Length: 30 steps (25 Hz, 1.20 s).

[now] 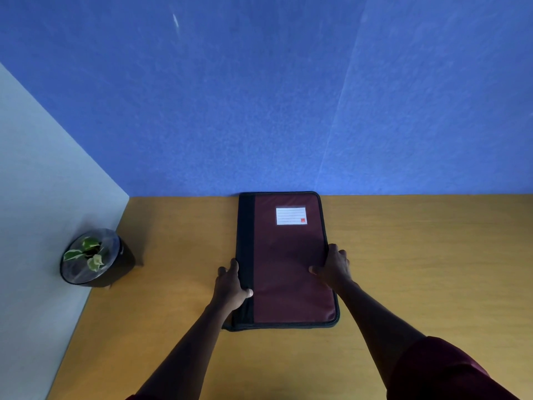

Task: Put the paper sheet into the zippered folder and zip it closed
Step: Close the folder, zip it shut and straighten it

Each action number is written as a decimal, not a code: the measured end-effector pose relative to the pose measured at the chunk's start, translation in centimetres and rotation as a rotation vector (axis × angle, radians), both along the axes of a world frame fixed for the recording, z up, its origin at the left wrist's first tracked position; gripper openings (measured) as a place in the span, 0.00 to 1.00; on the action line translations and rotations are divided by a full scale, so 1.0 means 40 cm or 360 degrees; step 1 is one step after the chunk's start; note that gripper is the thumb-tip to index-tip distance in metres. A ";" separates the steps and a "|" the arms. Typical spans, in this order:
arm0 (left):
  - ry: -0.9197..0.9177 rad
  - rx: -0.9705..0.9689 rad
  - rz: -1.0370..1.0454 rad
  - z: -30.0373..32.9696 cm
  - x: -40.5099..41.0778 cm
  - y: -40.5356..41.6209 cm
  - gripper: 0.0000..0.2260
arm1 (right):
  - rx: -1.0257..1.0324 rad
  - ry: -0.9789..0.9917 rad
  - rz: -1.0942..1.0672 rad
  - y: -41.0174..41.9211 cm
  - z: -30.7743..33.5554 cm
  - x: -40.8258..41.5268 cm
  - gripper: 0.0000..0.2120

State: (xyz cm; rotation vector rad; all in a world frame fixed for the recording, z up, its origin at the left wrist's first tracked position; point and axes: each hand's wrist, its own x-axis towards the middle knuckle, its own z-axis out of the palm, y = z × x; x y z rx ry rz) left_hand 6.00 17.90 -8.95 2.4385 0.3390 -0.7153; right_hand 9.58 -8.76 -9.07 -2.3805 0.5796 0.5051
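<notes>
Both hands, left hand (230, 285) and right hand (334, 267), clamped their grip on the closed zippered folder's (291, 264) long edges, probably to steady it on the worktop (432, 255).

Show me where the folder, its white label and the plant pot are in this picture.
folder (288, 269): head view, middle of the maroon cover.
label (290, 215): head view, centre of the white lined card.
plant pot (127, 259): head view, dark side wall, right of the leaves.
</notes>
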 end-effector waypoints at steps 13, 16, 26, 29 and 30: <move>-0.0343 0.0334 -0.0276 -0.006 -0.018 -0.097 0.46 | -0.0226 -0.0108 0.0359 0.067 -0.028 -0.055 0.41; -0.0461 0.0472 -0.0459 -0.052 -0.049 -0.118 0.43 | -0.0291 -0.0140 0.0409 0.076 -0.055 -0.093 0.38; -0.0604 0.0575 -0.0531 -0.126 -0.066 -0.096 0.39 | -0.0497 -0.0263 0.0508 0.060 -0.092 -0.112 0.35; -0.0678 0.0567 -0.0492 -0.142 -0.067 -0.096 0.38 | -0.0531 -0.0308 0.0486 0.057 -0.111 -0.114 0.35; -0.0700 0.0561 -0.0487 -0.146 -0.068 -0.095 0.39 | -0.0544 -0.0321 0.0485 0.056 -0.115 -0.115 0.35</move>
